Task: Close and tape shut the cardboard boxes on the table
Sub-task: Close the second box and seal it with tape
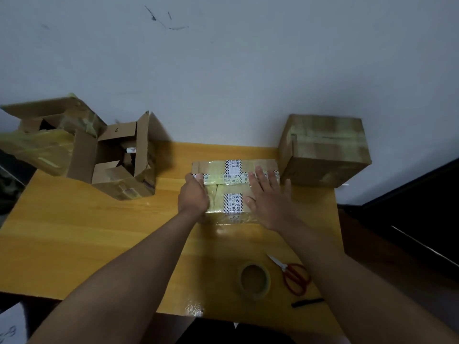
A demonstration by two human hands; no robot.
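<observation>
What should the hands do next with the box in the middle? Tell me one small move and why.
Probably lift both hands off and slide the middle box aside. It already looks closed, with tape crossing its top; the right hand lies flat on it, while the left hand grips its left edge. The open box at the left still has its flaps up.

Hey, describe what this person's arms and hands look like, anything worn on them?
Both forearms are bare, with no sleeves in view. No gloves, no watch, no wristband. The right hand seems to carry a thin ring on one finger; the left hand shows no jewellery.
</observation>
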